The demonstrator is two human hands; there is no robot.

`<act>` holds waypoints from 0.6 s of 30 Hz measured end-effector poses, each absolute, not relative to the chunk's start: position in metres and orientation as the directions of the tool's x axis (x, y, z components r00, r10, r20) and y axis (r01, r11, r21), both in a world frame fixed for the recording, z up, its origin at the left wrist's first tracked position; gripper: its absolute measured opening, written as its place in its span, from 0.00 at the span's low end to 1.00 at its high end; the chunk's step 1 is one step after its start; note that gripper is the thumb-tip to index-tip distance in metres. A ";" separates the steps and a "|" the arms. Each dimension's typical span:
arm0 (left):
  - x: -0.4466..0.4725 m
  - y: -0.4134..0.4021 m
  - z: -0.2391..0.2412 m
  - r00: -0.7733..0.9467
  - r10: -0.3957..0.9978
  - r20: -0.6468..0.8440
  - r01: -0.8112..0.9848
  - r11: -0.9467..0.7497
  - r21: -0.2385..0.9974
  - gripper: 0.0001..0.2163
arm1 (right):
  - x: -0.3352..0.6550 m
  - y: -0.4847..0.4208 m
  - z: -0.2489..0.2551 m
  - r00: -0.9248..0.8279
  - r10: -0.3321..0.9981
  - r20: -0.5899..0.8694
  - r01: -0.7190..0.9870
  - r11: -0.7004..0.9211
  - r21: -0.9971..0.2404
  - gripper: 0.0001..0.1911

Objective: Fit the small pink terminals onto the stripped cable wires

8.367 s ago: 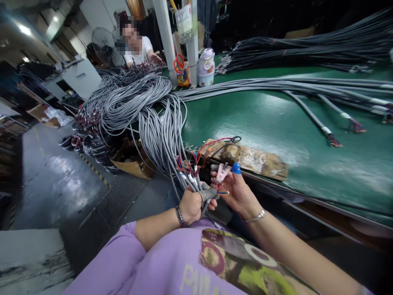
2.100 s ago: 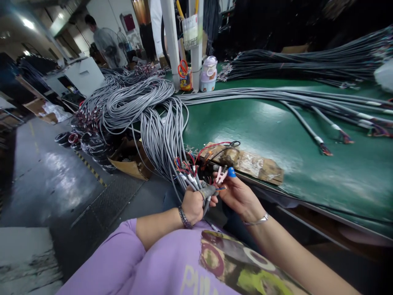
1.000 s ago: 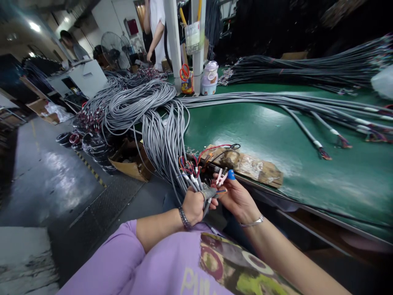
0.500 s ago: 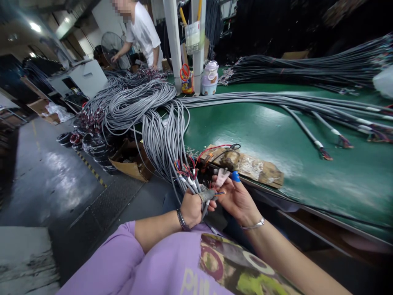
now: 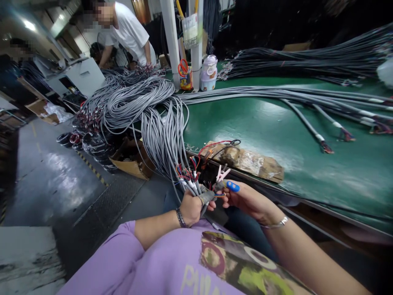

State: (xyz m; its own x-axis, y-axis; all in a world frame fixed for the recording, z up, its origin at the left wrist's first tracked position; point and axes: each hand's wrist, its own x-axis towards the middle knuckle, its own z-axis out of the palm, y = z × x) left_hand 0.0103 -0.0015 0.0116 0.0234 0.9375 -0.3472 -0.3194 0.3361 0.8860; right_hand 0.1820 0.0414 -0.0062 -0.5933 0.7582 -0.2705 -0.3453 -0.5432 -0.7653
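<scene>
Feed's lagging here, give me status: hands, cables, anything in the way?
Left hand fisted around grey cable ends. Right hand pinching pink clip at the stripped wires. Cable pile alongside, nothing between hands.

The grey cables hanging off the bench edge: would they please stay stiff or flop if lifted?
The grey cables would probably flop, since they already drape in loose curves over the green bench. So dense a bundle likely feels heavy and may tangle.

Counter [image 5: 276,123]: glossy green surface, I see glare patches. Beside its near edge, a rough, worn wooden board [image 5: 248,160]. Grey cables [image 5: 159,135]: smooth matt plastic jackets. My left hand [image 5: 190,207] grips their ends; metal watch band at the wrist. Floor [image 5: 52,176]: shiny, scuffed.
</scene>
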 end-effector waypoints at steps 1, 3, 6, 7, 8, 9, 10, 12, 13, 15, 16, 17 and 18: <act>0.011 -0.002 0.011 0.025 0.937 -0.348 -0.312 0.338 0.888 0.20 | 0.183 0.042 -0.002 -0.601 0.748 -0.280 -0.303 -0.538 -0.786 0.18; 0.011 -0.003 0.010 0.032 0.937 -0.349 -0.296 0.343 0.892 0.20 | 0.182 0.043 0.005 -0.601 0.738 -0.307 -0.224 -0.524 -0.821 0.17; 0.010 -0.004 0.008 0.050 0.939 -0.341 -0.278 0.341 0.898 0.20 | 0.178 0.045 0.011 -0.587 0.747 -0.312 -0.162 -0.486 -0.859 0.16; 0.009 -0.004 0.007 0.060 0.940 -0.335 -0.277 0.338 0.900 0.20 | 0.176 0.045 0.012 -0.586 0.752 -0.302 -0.163 -0.475 -0.865 0.15; 0.009 -0.005 0.007 0.071 0.941 -0.330 -0.277 0.336 0.900 0.20 | 0.173 0.045 0.012 -0.588 0.757 -0.286 -0.178 -0.467 -0.866 0.14; 0.008 -0.005 0.006 0.083 0.941 -0.327 -0.279 0.337 0.899 0.20 | 0.171 0.045 0.011 -0.593 0.761 -0.265 -0.205 -0.460 -0.864 0.13; 0.008 -0.005 0.006 0.100 0.941 -0.324 -0.280 0.340 0.898 0.21 | 0.169 0.045 0.010 -0.600 0.763 -0.240 -0.235 -0.456 -0.859 0.13; 0.007 -0.005 0.006 0.138 0.937 -0.320 -0.282 0.347 0.894 0.20 | 0.166 0.045 0.009 -0.613 0.766 -0.196 -0.290 -0.449 -0.845 0.12; 0.007 -0.004 0.007 0.150 0.936 -0.319 -0.284 0.350 0.893 0.20 | 0.165 0.044 0.008 -0.613 0.768 -0.186 -0.307 -0.448 -0.839 0.11; 0.007 -0.004 0.009 0.141 0.937 -0.320 -0.299 0.348 0.889 0.20 | 0.164 0.043 0.006 -0.602 0.774 -0.199 -0.316 -0.459 -0.831 0.11; 0.007 -0.004 0.010 0.121 0.939 -0.322 -0.310 0.344 0.886 0.20 | 0.164 0.042 0.005 -0.593 0.777 -0.211 -0.317 -0.467 -0.826 0.12; 0.007 -0.004 0.011 0.096 0.941 -0.326 -0.324 0.339 0.883 0.20 | 0.164 0.041 0.004 -0.586 0.779 -0.222 -0.318 -0.474 -0.821 0.12; 0.007 -0.003 0.013 0.074 0.942 -0.328 -0.336 0.333 0.881 0.20 | 0.165 0.039 0.003 -0.581 0.781 -0.228 -0.321 -0.478 -0.818 0.12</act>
State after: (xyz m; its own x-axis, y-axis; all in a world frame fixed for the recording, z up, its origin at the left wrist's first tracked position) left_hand 0.0073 -0.0035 0.0131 0.0742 0.9418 -0.3279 -0.3363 0.3332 0.8809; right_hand 0.1649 0.0394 0.0030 -0.5809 0.7813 -0.2285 -0.3213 -0.4780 -0.8175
